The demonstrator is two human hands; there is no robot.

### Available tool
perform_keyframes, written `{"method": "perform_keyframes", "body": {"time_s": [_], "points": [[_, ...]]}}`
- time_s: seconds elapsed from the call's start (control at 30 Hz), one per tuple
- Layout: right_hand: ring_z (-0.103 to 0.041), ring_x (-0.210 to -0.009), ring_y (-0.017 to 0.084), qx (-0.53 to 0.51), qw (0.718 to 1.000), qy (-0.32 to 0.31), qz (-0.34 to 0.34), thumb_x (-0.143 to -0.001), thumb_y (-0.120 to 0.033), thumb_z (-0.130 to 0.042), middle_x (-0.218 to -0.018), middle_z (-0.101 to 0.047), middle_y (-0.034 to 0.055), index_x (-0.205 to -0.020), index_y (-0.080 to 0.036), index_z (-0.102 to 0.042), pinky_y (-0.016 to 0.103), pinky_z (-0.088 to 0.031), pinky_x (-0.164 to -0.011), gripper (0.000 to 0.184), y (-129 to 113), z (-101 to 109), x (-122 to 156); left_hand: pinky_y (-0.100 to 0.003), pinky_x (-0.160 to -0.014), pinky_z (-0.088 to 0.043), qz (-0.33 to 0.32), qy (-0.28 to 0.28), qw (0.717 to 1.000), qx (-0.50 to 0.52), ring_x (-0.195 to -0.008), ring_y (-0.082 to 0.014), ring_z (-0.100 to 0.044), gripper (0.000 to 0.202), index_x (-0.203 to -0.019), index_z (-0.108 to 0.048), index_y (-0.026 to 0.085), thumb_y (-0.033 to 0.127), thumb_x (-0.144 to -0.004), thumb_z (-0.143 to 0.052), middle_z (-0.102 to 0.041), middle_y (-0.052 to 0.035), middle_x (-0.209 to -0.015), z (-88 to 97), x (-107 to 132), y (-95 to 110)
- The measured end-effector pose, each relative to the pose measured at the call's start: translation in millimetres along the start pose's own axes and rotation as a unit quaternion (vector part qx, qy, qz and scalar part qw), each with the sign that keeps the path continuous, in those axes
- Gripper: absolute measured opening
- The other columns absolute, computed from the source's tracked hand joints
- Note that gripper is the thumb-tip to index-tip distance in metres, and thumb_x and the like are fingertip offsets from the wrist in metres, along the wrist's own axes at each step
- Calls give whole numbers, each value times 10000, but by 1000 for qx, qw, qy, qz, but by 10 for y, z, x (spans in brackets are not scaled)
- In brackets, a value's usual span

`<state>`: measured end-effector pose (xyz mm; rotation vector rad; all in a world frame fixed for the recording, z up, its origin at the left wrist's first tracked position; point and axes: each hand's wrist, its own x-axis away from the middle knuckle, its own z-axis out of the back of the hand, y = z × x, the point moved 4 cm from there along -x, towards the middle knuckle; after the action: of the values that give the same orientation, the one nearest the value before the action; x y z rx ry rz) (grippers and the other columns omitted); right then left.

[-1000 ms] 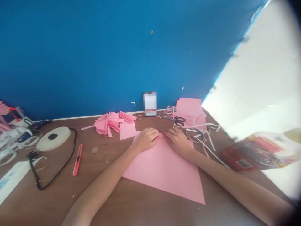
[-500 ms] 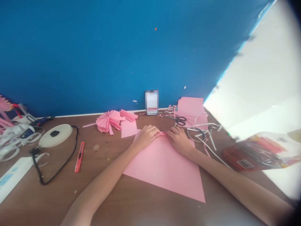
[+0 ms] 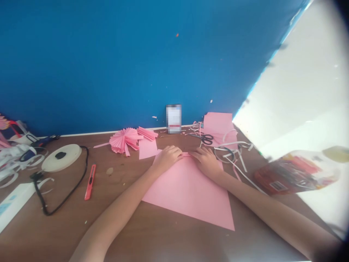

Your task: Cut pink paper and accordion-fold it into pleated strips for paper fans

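A large pink paper sheet (image 3: 188, 193) lies on the brown table, its far edge turned into a narrow folded strip. My left hand (image 3: 169, 159) grips the left part of that strip, fingers curled over it. At its right part, my right hand (image 3: 207, 162) pinches the fold in the same way; the thumbs are mostly hidden. Just beyond the left hand lie a pleated pink paper fan (image 3: 124, 141), a smaller pleated piece (image 3: 147, 133) and a flat pink paper piece (image 3: 147, 149). Black-handled scissors (image 3: 207, 139) rest beyond the right hand.
A phone (image 3: 173, 119) leans on the blue wall. To the left are a red utility knife (image 3: 90, 182), a cream disc (image 3: 71, 157) with black cable, a white power strip (image 3: 16, 203) and tangled white strips (image 3: 20, 160). Pink paper (image 3: 218, 125) and a plastic bag (image 3: 294, 173) sit right.
The whole view has shifted slightly, so things appear a little further left. Both hands remain on the folded edge, with hardly any movement of the fingers or sheet.
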<state>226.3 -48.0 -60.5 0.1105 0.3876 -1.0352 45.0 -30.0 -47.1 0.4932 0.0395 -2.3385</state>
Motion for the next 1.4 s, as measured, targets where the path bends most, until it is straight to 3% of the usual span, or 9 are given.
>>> {"method": "perform_keyframes", "body": {"time_s": [0.2,0.5,0.6,0.77,1.0,1.4], "points": [[-535,-988,227,12,1000,0,-7,-911,-103,-456,-1088,-656,57,-1124,-238,-672,343,-317,-770,332,-19,23,-1,-319,-759,-378,-46,-14,994,-95,-883,-188,-542,281,-928,-588,172,308,-1012,-356,-638,-48,-915,13,21,80],[-562,-974,226,11,1000,10,8,-914,-136,-463,-1087,-682,59,-1117,-216,-673,359,-335,-791,303,-41,46,-3,-310,-764,-400,-52,-18,995,-80,-901,-181,-539,299,-926,-617,176,323,-1009,-370,-632,-47,-910,2,36,61],[-574,-1013,236,6,1000,11,16,-901,-151,-479,-1111,-685,72,-1134,-199,-668,379,-352,-866,304,-73,67,4,-312,-769,-409,-53,-20,996,-70,-892,-177,-544,270,-907,-631,178,280,-1001,-400,-634,-49,-899,-10,41,68],[-481,-1259,260,-3,998,28,54,-935,-198,-431,-1271,-626,120,-1191,-121,-640,410,-321,-1053,339,-162,121,2,-326,-804,-436,-16,-2,999,-35,-908,-183,-557,281,-880,-643,167,280,-995,-412,-642,-59,-888,-3,26,63],[-545,-1212,229,-45,994,-31,96,-952,-183,-393,-1365,-566,78,-1370,-229,-517,398,-438,-992,439,-187,97,14,-328,-835,-423,-33,-14,999,-26,-942,-178,-541,280,-898,-658,180,261,-992,-407,-638,-50,-942,19,-11,63],[-544,-1202,234,-41,995,-28,84,-967,-210,-384,-1356,-567,104,-1383,-195,-492,421,-438,-1003,431,-242,126,26,-299,-755,-451,12,-19,1000,-21,-911,-178,-541,200,-868,-604,197,264,-958,-439,-581,-48,-935,41,-26,91]]}}
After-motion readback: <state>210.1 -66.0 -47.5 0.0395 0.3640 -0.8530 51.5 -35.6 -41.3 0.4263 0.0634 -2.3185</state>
